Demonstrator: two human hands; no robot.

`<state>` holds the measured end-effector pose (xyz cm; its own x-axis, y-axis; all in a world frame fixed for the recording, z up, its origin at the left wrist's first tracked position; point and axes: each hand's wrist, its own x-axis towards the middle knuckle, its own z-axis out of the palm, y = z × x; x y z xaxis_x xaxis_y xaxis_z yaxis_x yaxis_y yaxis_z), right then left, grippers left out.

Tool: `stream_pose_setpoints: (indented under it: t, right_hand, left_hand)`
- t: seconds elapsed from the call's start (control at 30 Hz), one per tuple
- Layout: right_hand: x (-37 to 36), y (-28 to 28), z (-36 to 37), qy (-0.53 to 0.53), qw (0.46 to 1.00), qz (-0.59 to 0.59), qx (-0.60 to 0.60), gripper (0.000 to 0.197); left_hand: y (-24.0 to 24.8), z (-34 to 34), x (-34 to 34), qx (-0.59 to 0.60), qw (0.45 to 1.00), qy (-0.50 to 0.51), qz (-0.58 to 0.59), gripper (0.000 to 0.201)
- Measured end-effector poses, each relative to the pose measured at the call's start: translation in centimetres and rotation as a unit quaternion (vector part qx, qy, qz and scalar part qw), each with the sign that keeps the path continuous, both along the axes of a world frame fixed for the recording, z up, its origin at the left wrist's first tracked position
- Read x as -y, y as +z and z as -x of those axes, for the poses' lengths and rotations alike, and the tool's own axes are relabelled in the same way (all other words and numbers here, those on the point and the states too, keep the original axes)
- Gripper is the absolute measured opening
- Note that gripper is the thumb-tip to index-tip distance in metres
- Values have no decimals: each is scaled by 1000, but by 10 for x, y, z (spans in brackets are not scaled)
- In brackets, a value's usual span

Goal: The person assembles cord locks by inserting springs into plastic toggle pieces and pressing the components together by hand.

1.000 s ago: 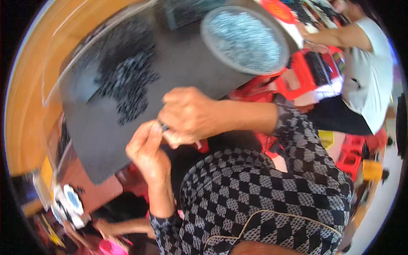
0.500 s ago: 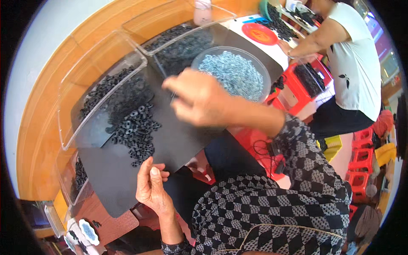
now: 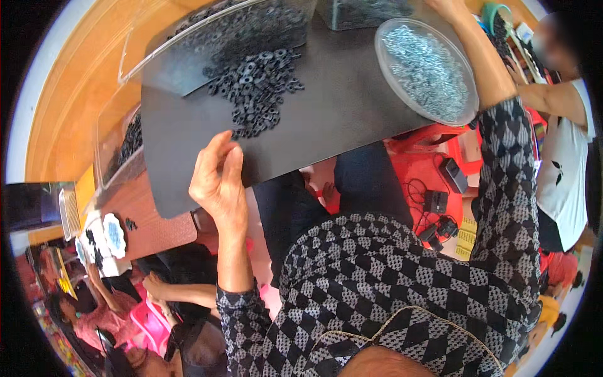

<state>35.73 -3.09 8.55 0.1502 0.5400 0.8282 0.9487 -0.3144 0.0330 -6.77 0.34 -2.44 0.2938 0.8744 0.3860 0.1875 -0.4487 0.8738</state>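
Observation:
My left hand (image 3: pixel 220 182) is raised over the near edge of a dark grey board (image 3: pixel 333 88). Its fingers curl loosely, with a gap between thumb and forefinger and nothing visible between them. Just beyond the fingertips lies a heap of small black ring-shaped parts (image 3: pixel 257 88), spread on the board. My right hand (image 3: pixel 447 7) reaches to the top edge of the picture, past a clear round tub (image 3: pixel 381 53) full of small shiny silver pieces (image 3: pixel 427 72). The picture's edge cuts off its fingers, so what they hold does not show.
A clear plastic bin (image 3: pixel 132 56) with more black parts lies tipped at the back left; another clear bin (image 3: pixel 364 22) stands behind. Below right, a red stool (image 3: pixel 408 163) carries black adapters and cables. One person (image 3: pixel 559 169) works at right; others sit at lower left.
My right hand has swung from over the board to the far right, beyond the tub. My head has turned, shifting the whole scene. The left hand stays beside the heap.

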Motion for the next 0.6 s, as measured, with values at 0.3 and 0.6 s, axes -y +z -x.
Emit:
stream_pose_setpoints:
  t: [0.3,0.6]
  right_hand:
    - [45,-52,143,238,965,106,-33,15]
    - [32,-76,184,293,936,136,-139,17]
  left_hand:
    - [9,-8,-16,-222,959,28,-173,33]
    - [28,-27,-40,-232,949,17,-212,23]
